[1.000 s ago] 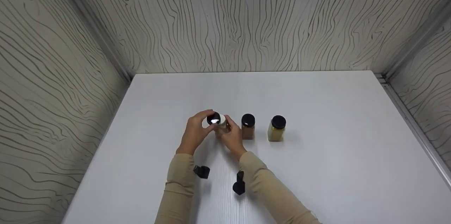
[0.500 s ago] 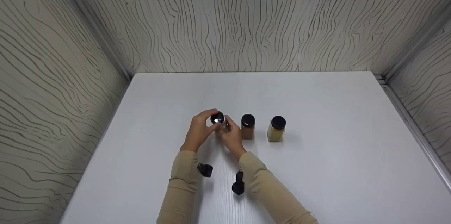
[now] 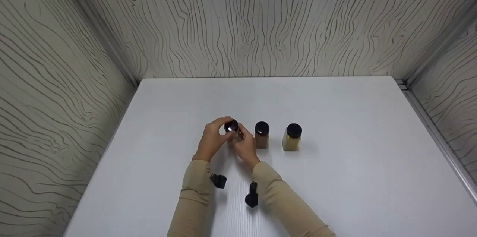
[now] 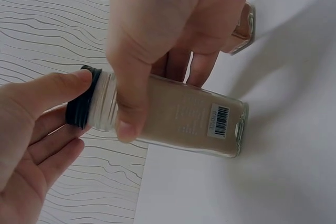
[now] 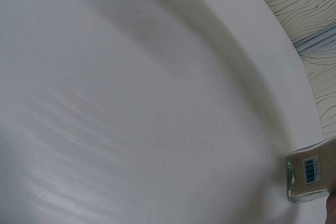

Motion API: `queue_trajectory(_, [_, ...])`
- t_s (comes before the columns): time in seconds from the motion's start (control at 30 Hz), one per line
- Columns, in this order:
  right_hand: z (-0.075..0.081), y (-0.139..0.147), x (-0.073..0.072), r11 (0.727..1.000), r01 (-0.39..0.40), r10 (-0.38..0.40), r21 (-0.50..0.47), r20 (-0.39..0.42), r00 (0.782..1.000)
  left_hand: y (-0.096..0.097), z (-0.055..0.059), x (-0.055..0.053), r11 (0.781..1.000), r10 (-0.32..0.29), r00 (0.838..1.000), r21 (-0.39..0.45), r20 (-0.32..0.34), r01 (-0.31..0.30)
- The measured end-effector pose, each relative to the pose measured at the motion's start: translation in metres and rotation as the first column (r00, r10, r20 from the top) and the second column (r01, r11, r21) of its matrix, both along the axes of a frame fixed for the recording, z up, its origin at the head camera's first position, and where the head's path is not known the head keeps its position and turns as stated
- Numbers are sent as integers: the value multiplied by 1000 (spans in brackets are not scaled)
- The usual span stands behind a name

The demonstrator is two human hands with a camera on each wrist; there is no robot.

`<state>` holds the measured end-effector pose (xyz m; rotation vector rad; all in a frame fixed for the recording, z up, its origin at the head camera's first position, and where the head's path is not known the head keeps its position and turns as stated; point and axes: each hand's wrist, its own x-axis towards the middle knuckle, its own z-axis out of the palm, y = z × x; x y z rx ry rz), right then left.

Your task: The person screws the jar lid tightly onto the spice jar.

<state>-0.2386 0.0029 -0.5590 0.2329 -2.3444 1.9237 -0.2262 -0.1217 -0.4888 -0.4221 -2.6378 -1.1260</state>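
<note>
A square glass spice jar [image 4: 178, 114] of beige powder, with a barcode sticker, stands upright on the white table. My right hand [image 3: 246, 145] grips it just below the neck. With thumb and fingers, my left hand [image 3: 212, 138] pinches a black lid [image 4: 83, 100] over the jar's mouth. Glass threads show below the lid in the left wrist view. From the head view most of the jar is hidden by the hands and lid. The right wrist view catches only the jar's base and a fingertip [image 5: 331, 208] at its edge.
Right of my right hand stands a black-capped jar of reddish-brown powder [image 3: 262, 140]. Farther right is another black-capped jar, with yellowish powder [image 3: 290, 143]. The white table [image 3: 354, 162] meets wood-patterned panels [image 3: 242, 24] at its back.
My left hand has moved the lid rightward, from beside the jar's white mouth to over it. My right hand stays on the jar, and the other jars have not moved.
</note>
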Motion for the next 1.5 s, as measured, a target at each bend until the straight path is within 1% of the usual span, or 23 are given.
queue_trajectory(0.13, [1,-1,0,1000,-3,3,-7,-14,1000,0,-1,0,1000,-5,1000,-8,-4,5])
queue_trajectory(0.33, [1,0,2,999,-12,12,-34,2,1000,0,-3,-1,1000,-7,1000,-16,12,7])
queue_trajectory(0.6, [0,0,0,999,-9,8,-32,-19,1000,1,-7,-2,1000,-10,1000,-7,29,10])
queue_trajectory(0.8, [-1,1,0,1000,-14,13,-26,-33,999,1,-7,-2,1000,-17,999,-10,29,17])
queue_trajectory(1.0, [0,1,1,999,-29,28,-35,-27,999,1,-8,-3,999,-38,998,-6,40,38])
queue_trajectory(1.03, [5,2,3,999,-32,31,-38,-26,999,2,-7,-3,999,-40,998,-6,41,40])
queue_trajectory(1.07, [5,2,3,999,-36,35,-39,-26,999,2,-7,-4,999,-41,998,-6,41,41])
queue_trajectory(1.13, [4,2,3,999,-40,39,-35,-26,999,3,-7,-4,999,-34,999,-10,43,34])
queue_trajectory(1.23, [5,2,3,998,-41,41,-38,-7,999,3,-7,-4,1000,-3,998,-17,55,4])
queue_trajectory(1.27, [-1,2,1,999,-43,42,-34,-8,999,3,-7,-4,1000,9,998,-21,57,-8])
queue_trajectory(1.37, [-1,1,1,998,-43,43,-42,-1,999,3,-7,-4,999,36,998,-25,60,-35])
queue_trajectory(1.5, [-1,1,1,997,-48,49,-54,3,999,4,-6,-3,999,32,998,-24,57,-31])
